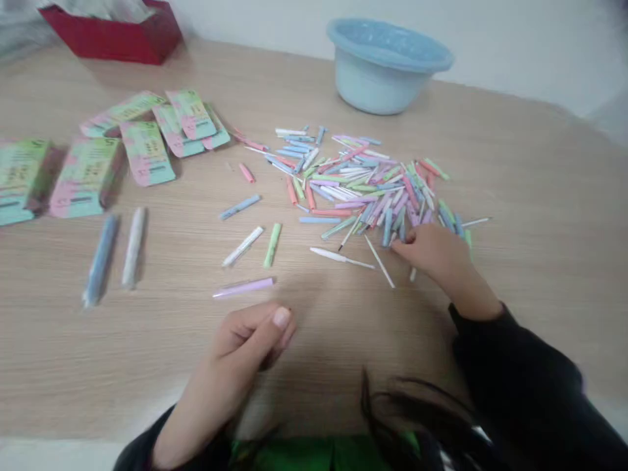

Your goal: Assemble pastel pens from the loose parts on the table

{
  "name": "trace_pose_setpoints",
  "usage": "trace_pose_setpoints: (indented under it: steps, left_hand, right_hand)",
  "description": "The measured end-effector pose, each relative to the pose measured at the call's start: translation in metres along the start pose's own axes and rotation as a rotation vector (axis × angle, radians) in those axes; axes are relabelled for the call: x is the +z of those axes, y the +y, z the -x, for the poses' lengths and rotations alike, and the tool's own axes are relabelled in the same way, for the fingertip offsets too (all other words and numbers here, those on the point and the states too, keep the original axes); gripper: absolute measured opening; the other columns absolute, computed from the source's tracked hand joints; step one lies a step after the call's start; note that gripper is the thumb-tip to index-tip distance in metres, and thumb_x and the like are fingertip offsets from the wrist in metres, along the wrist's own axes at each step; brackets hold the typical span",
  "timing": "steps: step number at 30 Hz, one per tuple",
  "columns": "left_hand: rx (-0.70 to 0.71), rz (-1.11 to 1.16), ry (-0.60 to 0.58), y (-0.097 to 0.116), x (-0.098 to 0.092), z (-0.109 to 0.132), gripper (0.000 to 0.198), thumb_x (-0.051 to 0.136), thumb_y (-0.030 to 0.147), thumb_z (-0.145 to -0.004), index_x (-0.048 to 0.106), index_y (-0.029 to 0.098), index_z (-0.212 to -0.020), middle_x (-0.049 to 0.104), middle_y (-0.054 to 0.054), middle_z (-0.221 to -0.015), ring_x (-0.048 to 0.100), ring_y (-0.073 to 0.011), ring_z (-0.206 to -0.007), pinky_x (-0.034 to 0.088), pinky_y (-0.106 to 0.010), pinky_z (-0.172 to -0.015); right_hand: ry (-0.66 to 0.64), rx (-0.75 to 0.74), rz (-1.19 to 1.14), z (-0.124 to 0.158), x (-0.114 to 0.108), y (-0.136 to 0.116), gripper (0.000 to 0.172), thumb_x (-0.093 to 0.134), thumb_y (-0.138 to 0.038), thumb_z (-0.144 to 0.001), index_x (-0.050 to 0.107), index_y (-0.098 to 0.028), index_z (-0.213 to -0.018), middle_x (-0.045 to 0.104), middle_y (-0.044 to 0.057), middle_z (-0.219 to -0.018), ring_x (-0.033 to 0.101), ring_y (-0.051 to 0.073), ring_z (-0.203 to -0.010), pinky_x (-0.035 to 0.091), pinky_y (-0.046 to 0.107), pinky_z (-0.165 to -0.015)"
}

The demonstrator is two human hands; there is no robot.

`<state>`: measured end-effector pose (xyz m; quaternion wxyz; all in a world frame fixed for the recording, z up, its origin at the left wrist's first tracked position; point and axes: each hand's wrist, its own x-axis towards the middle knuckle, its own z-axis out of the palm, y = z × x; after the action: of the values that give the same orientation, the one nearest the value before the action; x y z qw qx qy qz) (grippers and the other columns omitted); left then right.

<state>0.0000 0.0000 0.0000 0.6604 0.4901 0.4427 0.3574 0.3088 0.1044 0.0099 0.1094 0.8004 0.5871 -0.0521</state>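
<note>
A heap of pastel pen parts [353,176], with coloured barrels, caps and thin white refills, lies on the wooden table. My right hand [436,258] reaches to the heap's front right edge, fingers pinched; what they grip is hidden. Nearer to me, my left hand [258,337] is closed above the table, and a tiny dark tip shows by the thumb. Between the hands lie a white pen piece [338,256] and a loose refill [379,261]. Left of the heap are a purple barrel [245,287], a white barrel [243,246], a green cap [272,245] and a blue barrel [240,207].
Behind the heap stands a light blue basin [377,85]. Several green-and-pink packets [88,173] lie at the left, with a bundled blue pack [101,258] and a white one [133,248] in front. A red box [118,39] sits at the back left.
</note>
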Motion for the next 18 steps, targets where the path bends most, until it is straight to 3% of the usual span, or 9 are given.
trace_pose_setpoints:
  steps: [5, 7, 10, 12, 15, 18]
  left_hand:
    - [0.024, -0.057, -0.08, 0.006, 0.005, -0.003, 0.06, 0.051, 0.063, -0.099, 0.042, 0.02, -0.059, 0.032, 0.006, -0.056, 0.027, -0.0106, -0.053, 0.02, -0.03, -0.05]
    - [0.033, -0.033, -0.095, 0.006, 0.007, -0.004, 0.058, 0.05, 0.061, -0.101, 0.042, 0.02, -0.06, 0.032, 0.006, -0.055, 0.027, -0.0105, -0.052, 0.02, -0.03, -0.05]
    - [0.049, 0.004, -0.118, 0.007, 0.008, -0.005, 0.054, 0.05, 0.055, -0.102, 0.043, 0.02, -0.061, 0.033, 0.007, -0.056, 0.027, -0.0102, -0.051, 0.02, -0.029, -0.049]
    - [0.056, 0.005, -0.116, 0.007, 0.008, -0.005, 0.053, 0.05, 0.052, -0.103, 0.043, 0.02, -0.061, 0.033, 0.007, -0.056, 0.027, -0.01, -0.051, 0.02, -0.029, -0.049]
    - [0.052, 0.0, -0.084, 0.007, 0.008, -0.005, 0.054, 0.05, 0.053, -0.102, 0.042, 0.02, -0.06, 0.032, 0.007, -0.055, 0.026, -0.0097, -0.051, 0.019, -0.029, -0.049]
    - [0.04, -0.005, -0.074, 0.005, 0.008, -0.005, 0.054, 0.051, 0.055, -0.102, 0.042, 0.02, -0.06, 0.032, 0.007, -0.055, 0.026, -0.0096, -0.05, 0.018, -0.029, -0.048]
  right_hand:
    - [0.074, 0.016, -0.028, 0.013, -0.017, 0.009, 0.034, 0.055, -0.043, -0.087, 0.077, -0.017, -0.086, 0.078, 0.017, -0.091, 0.073, 0.035, -0.088, 0.042, 0.037, -0.064]
    - [0.128, -0.012, -0.099, 0.023, -0.028, 0.016, 0.028, 0.059, -0.04, -0.086, 0.077, -0.019, -0.09, 0.079, 0.013, -0.089, 0.073, 0.03, -0.087, 0.043, 0.034, -0.066]
    - [0.19, -0.056, -0.278, 0.035, -0.04, 0.025, 0.019, 0.065, -0.034, -0.083, 0.078, -0.021, -0.087, 0.077, 0.005, -0.075, 0.07, 0.023, -0.071, 0.041, 0.032, -0.062]
    - [0.206, -0.069, -0.354, 0.037, -0.041, 0.026, 0.016, 0.066, -0.03, -0.081, 0.078, -0.019, -0.08, 0.074, 0.004, -0.066, 0.067, 0.022, -0.063, 0.039, 0.033, -0.06]
    - [0.179, -0.095, -0.412, 0.033, -0.034, 0.023, 0.015, 0.067, -0.026, -0.08, 0.077, -0.016, -0.074, 0.073, 0.007, -0.063, 0.068, 0.024, -0.066, 0.04, 0.034, -0.062]
    - [0.167, -0.118, -0.467, 0.028, -0.027, 0.022, 0.018, 0.068, -0.025, -0.081, 0.079, -0.014, -0.088, 0.074, 0.008, -0.066, 0.069, 0.023, -0.066, 0.043, 0.034, -0.064]
